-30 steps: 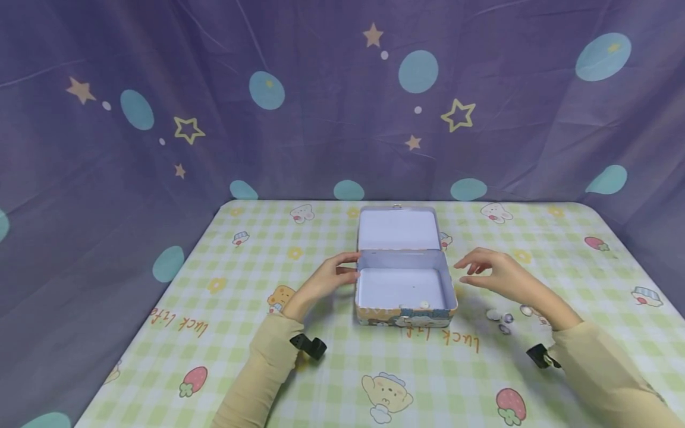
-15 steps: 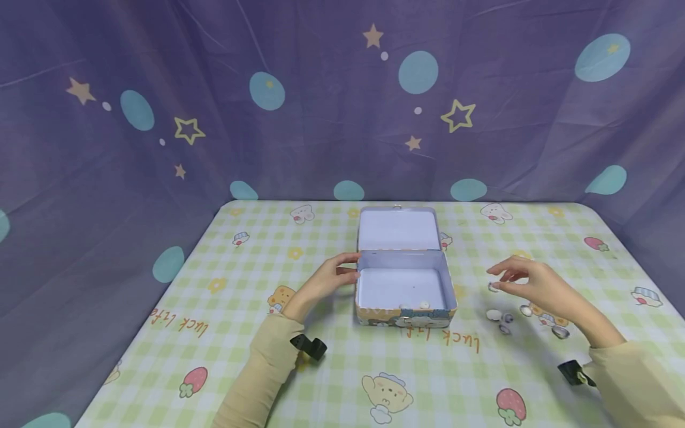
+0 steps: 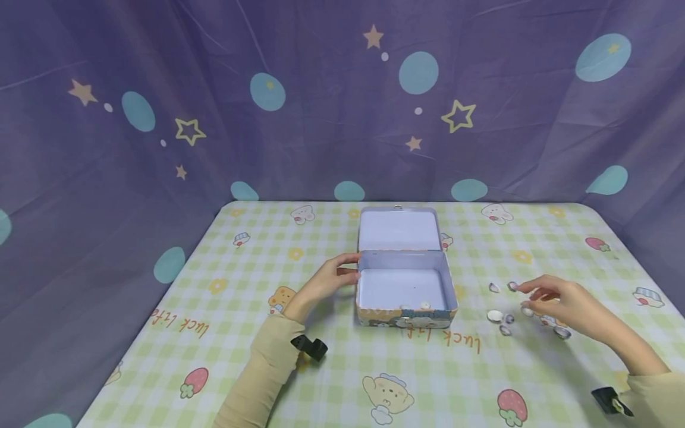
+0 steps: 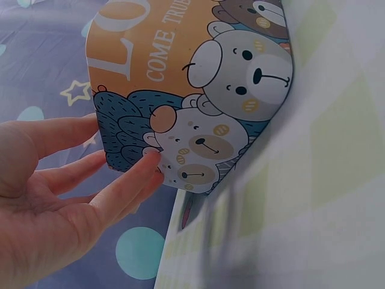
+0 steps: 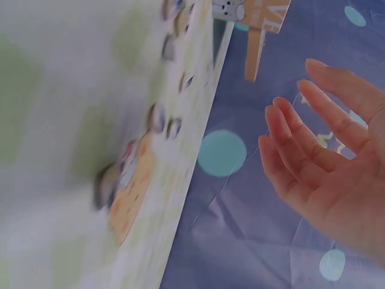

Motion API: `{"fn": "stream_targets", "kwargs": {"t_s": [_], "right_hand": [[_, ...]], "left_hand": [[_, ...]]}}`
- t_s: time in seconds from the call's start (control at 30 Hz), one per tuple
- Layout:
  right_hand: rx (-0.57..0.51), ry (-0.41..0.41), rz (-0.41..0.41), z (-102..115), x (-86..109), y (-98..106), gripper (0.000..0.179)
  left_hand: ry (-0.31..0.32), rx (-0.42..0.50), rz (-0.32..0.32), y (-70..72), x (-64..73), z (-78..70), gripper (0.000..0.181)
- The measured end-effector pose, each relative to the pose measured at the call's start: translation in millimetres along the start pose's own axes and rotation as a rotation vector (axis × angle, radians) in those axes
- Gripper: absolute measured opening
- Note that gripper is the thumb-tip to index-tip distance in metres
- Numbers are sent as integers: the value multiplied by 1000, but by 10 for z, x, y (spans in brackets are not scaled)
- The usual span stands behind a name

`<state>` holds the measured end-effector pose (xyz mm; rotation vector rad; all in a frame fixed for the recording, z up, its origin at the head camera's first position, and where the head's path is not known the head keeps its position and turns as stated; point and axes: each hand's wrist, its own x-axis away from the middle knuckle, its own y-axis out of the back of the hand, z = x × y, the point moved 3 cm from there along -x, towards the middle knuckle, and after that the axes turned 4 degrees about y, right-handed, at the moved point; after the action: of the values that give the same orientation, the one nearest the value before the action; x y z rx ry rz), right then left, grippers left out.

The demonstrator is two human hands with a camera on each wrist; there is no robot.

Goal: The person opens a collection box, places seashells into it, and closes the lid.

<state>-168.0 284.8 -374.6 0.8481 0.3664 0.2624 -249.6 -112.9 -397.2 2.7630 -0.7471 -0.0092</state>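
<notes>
A printed tin box (image 3: 374, 318) stands in the middle of the table with its lid (image 3: 398, 230) laid back, white inside. Two small white pieces, one of them at the front wall (image 3: 425, 305), lie in it. My left hand (image 3: 325, 279) touches the box's left side with extended fingers; the left wrist view shows those fingertips on the bear-printed wall (image 4: 240, 78). To the right lie several small white-and-purple shells (image 3: 495, 316). Just above them hovers my right hand (image 3: 562, 302). Its fingers are loosely bent with nothing between them in the right wrist view, near blurred shells (image 5: 157, 117).
A green checked cloth (image 3: 257, 380) with cartoon prints covers the table. Behind it hangs a purple curtain (image 3: 332, 131) with stars and dots. Dark cameras sit on the left wrist (image 3: 309, 347) and the right wrist (image 3: 610, 401).
From beside the box, my right hand has moved right and toward me, over the shells. Two shells at the far side of the group have come into view. The left hand stays put.
</notes>
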Motion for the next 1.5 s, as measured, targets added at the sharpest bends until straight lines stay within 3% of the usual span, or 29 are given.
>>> {"fn": "stream_targets", "kwargs": {"t_s": [0.37, 0.53, 0.67, 1.07, 1.5], "right_hand": [[-13, -79, 58, -196, 235, 27, 27], [64, -143, 110, -288, 316, 10, 29], [134, -145, 127, -344, 360, 12, 31], [117, -158, 254, -513, 394, -1, 30], [133, -134, 286, -667, 392, -27, 28]], "left_hand": [[-14, -9, -7, 10, 8, 11, 47], [-11, 2, 0, 5, 2, -2, 48], [-12, 2, 3, 6, -2, -8, 48], [-7, 15, 3, -1, -7, 8, 48], [-3, 13, 2, -2, 3, -8, 48]]}}
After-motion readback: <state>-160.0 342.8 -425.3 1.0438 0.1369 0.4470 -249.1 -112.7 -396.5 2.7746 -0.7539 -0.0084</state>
